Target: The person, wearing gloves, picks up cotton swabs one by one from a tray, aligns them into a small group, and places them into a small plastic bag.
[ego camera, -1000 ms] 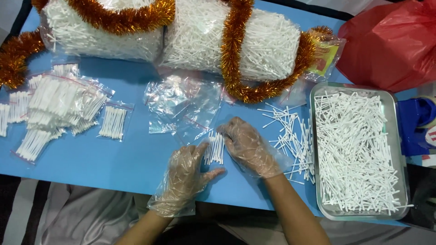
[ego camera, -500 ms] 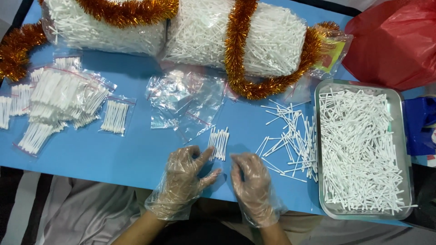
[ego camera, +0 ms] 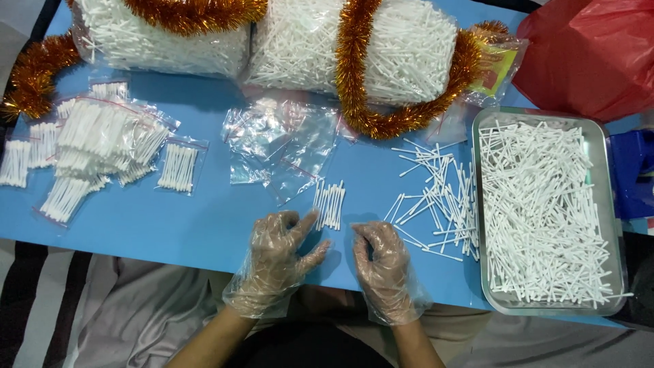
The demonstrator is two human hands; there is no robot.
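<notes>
Both hands gloved in thin clear plastic, resting at the near edge of the blue table [ego camera: 204, 225]. My left hand [ego camera: 281, 255] is half open, fingers curled loose, index tip reaching up toward the small aligned bundle of white swabs [ego camera: 330, 203], just short of touching it. My right hand [ego camera: 383, 262] sits palm down, fingers bent under, holding nothing I can see. The bundle lies just beyond both hands, right beside the empty clear zip bags [ego camera: 286, 146]. Loose swabs [ego camera: 436, 197] are scattered to the right, next to the metal tray [ego camera: 480, 204] full of more.

To do this well, I judge: square the bundle's ends, pinch it from both sides so none roll off, keep the bag mouth near.
</notes>
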